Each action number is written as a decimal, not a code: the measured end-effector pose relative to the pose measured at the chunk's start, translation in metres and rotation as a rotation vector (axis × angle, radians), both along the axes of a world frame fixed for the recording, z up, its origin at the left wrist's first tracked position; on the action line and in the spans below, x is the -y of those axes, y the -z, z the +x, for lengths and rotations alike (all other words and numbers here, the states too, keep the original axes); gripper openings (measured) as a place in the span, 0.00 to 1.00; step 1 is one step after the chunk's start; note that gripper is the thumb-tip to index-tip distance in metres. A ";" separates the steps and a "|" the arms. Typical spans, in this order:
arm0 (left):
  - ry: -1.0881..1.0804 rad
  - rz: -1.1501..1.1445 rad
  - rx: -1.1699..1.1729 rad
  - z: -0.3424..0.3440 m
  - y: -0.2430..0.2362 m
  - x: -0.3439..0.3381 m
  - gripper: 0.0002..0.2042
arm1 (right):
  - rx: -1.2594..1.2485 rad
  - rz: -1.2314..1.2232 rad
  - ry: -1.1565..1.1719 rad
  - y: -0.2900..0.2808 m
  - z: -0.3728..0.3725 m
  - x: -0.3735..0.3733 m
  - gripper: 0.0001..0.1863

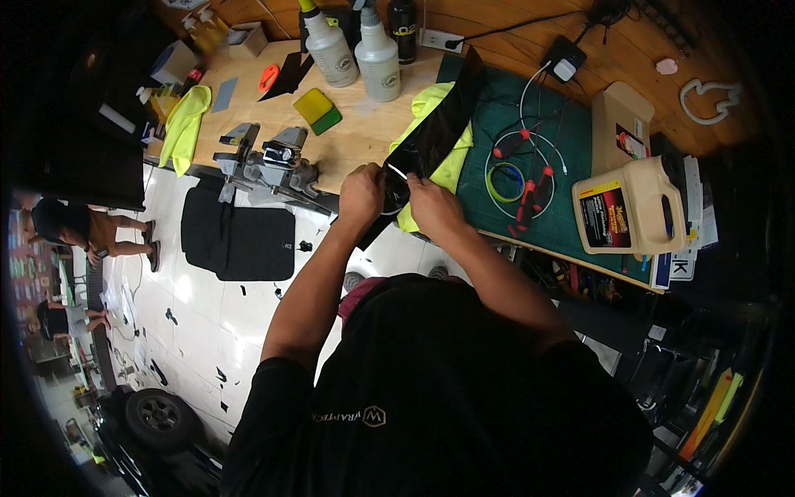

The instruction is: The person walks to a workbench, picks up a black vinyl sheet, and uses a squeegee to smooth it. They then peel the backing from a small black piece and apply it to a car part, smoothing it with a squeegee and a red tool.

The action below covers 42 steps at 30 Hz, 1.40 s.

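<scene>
My left hand [362,197] is closed with its fingers and thumb on a glossy black sheet [443,124] that looks like vinyl film. Just to its right, my right hand [435,205] also pinches the black sheet. The sheet runs from my hands up toward the far right, bent and shiny. A thin white line shows on it between my hands; whether it is an edge or a reflection is unclear. Bright yellow-green cloth [454,161] lies under the sheet at the bench edge. My fingertips are partly hidden.
Left of my hands, a metal vise [281,161] juts from the wooden bench [348,137]. Spray bottles [379,66] stand behind. Right, a green cutting mat [571,108] bears cables and red-handled tools [530,199] beside a beige jug [629,207]. A person [91,232] stands far left.
</scene>
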State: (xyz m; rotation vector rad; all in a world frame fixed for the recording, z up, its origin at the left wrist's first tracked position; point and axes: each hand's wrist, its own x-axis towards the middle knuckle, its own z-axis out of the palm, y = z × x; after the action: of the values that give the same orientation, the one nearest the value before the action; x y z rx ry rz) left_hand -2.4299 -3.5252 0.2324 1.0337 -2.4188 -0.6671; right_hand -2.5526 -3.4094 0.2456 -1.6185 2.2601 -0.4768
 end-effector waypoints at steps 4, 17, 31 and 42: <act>-0.020 0.073 -0.046 0.002 -0.003 -0.003 0.07 | 0.017 0.011 -0.046 -0.004 -0.005 0.000 0.16; -0.166 0.099 -0.443 0.023 -0.132 0.016 0.09 | 0.101 -0.271 -0.006 0.033 -0.032 -0.041 0.17; -0.096 0.952 -0.588 0.080 -0.072 -0.099 0.14 | 0.684 -0.327 -0.233 -0.038 0.023 -0.064 0.18; 0.017 0.719 -0.481 0.128 -0.095 -0.110 0.13 | 0.424 -0.558 -0.198 -0.067 0.082 -0.096 0.18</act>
State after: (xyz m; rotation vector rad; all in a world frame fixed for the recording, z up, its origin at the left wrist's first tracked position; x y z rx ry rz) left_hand -2.3018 -3.4148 0.3269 0.9424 -1.7854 -1.6496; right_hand -2.4702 -3.3139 0.3125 -1.7428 1.7156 -1.3418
